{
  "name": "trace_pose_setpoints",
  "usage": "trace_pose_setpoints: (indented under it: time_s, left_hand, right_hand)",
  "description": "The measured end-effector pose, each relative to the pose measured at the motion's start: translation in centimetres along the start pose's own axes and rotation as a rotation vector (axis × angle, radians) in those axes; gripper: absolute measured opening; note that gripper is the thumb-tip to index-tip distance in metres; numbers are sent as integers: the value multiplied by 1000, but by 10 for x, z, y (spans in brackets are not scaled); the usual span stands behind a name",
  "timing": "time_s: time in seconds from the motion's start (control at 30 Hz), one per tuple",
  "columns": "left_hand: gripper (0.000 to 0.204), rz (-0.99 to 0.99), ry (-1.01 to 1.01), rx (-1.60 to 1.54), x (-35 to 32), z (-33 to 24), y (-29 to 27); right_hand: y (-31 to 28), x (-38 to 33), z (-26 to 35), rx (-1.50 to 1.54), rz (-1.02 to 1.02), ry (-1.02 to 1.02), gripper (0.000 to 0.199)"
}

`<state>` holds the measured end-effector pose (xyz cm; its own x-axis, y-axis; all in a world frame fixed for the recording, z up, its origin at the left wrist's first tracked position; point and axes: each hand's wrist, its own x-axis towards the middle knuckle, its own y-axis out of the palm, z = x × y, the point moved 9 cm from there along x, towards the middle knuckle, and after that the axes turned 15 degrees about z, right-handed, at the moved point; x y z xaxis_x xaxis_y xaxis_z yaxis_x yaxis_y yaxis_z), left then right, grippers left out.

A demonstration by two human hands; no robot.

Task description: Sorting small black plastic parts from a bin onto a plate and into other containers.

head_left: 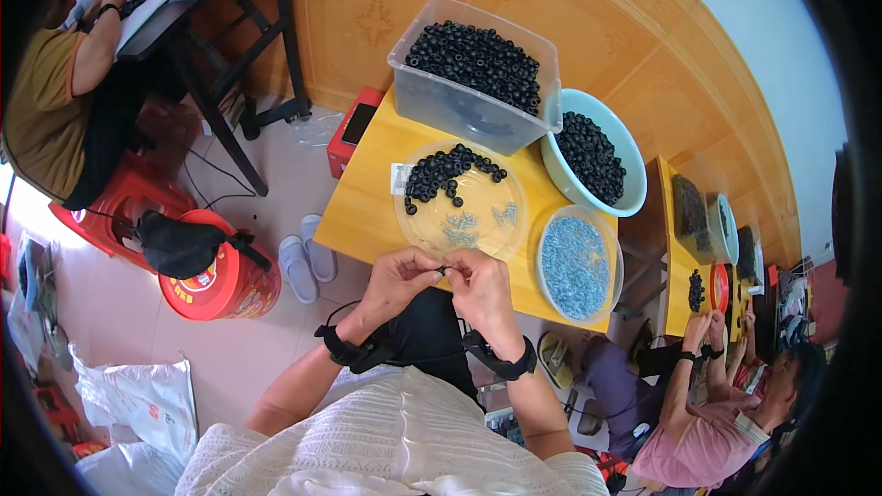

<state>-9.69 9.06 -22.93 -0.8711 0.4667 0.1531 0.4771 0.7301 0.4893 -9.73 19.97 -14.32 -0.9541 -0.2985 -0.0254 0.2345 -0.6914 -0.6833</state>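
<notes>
My left hand (397, 287) and my right hand (481, 287) meet at the near edge of the yellow table, fingertips pinched together. Between them is a small black piece (443, 270), mostly covered by the fingers. Just beyond lies a round clear tray (487, 231) with a cluster of black ring-shaped pieces (447, 170) on its far side. Small shiny clear or metallic pieces (459, 228) are scattered on the tray's near side. Right of my hands stands a round tub (617, 268) full of small bluish, shiny pieces (575, 266).
At the table's back, a clear plastic bin (478, 123) and a light blue basin (588, 186) hold many black pieces. A red box (344, 156) with a phone sits left. Co-workers sit left (46, 119) and right (698, 436). A red bucket (220, 285) and slippers (299, 266) are on the floor.
</notes>
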Motion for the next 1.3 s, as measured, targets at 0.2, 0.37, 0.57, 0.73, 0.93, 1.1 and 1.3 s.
trace_pose_setpoints:
  time_s: [0.2, 0.37, 0.57, 0.73, 0.93, 1.1, 1.3]
  left_hand:
    - [13, -62, 84, 57, 0, -16, -1]
    - [12, -122, 64, 24, 0, -9, -2]
    - [11, -261, -13, 149, -6, -1, -9]
    - [10, -263, 3, 55, -4, 5, -6]
    - [13, -223, -286, 100, -5, 16, -2]
    - [21, -78, -330, 242, -7, 23, 2]
    - [20, -121, -368, 196, -8, 26, 6]
  right_hand:
    - [9, 3, -30, 329, 38, 92, 6]
    - [3, -14, 19, -164, -239, -142, 5]
    - [21, -15, 6, -57, -208, -91, 13]
    - [20, -18, -1, -83, -233, -110, 18]
    - [14, -21, -3, -175, -183, -104, 17]
    - [15, -26, 1, -237, -126, -114, 17]
    - [16, -29, -3, -225, -123, -115, 18]
